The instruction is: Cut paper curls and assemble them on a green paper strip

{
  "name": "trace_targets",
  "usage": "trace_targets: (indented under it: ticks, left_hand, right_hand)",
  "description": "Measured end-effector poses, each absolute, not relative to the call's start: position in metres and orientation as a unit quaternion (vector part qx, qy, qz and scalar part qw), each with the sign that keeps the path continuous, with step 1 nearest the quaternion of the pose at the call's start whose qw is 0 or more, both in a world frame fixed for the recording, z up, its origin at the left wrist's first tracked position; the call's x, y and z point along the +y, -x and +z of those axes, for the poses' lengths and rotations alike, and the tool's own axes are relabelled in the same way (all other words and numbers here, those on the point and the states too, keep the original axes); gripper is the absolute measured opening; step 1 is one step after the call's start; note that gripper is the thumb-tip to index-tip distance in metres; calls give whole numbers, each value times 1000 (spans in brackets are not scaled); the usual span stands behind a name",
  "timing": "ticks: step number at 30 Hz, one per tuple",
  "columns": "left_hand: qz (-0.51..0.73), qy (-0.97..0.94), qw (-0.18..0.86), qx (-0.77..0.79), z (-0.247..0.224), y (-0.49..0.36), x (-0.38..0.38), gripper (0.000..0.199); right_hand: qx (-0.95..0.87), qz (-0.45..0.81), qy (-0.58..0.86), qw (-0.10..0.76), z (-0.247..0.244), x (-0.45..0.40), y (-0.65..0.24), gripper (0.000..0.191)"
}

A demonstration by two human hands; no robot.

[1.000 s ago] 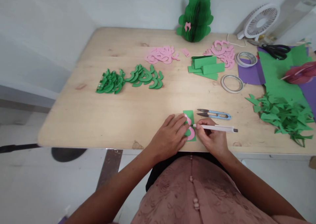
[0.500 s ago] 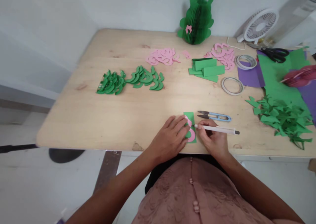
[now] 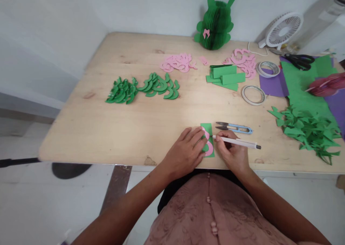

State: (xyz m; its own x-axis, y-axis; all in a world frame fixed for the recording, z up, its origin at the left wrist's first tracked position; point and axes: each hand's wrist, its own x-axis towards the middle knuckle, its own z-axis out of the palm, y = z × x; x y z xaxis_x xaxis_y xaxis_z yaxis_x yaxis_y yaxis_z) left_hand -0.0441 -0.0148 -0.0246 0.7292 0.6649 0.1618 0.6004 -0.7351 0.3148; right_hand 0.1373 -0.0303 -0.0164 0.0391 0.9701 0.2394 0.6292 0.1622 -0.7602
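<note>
Near the front edge of the table lies a small green paper strip (image 3: 206, 126) with a pink curved paper cutout (image 3: 209, 148) on top of it. My left hand (image 3: 187, 151) lies flat, its fingers stretched over the left side of both and hiding part of them. A white pen (image 3: 239, 141) is pinched in my right hand (image 3: 234, 154), its tip at the right edge of the pink cutout. Just beyond my right hand rest blue-handled thread snips (image 3: 241, 128), their blades pointing left.
Green curved cutouts (image 3: 160, 85), pink cutouts (image 3: 178, 62) and folded green strips (image 3: 225, 75) lie farther back. Tape rolls (image 3: 253, 95), green scraps (image 3: 309, 128) and black scissors (image 3: 299, 60) are to the right. A green paper rabbit (image 3: 215, 25) and a white fan (image 3: 284, 30) stand by the wall.
Both hands stay in place; the pen's tip has hardly moved along the pink cutout's edge. The view has shifted very slightly.
</note>
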Motion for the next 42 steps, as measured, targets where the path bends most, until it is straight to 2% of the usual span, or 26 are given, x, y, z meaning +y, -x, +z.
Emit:
trace_targets:
  ticks: [15, 22, 27, 42]
  left_hand:
    - [127, -922, 126, 342, -25, 45, -14, 37]
    - [132, -923, 122, 341, -25, 45, -15, 37]
    - [130, -923, 118, 342, -25, 45, -15, 36]
    - [137, -924, 110, 341, -26, 44, -15, 36]
  right_hand:
    - [-650, 242, 614, 376, -21, -31, -139, 10]
    - [-612, 258, 615, 424, -27, -30, -142, 12]
    - [-634, 241, 619, 396, -24, -31, -142, 11]
    - [-646, 228, 618, 385, -22, -29, -140, 12]
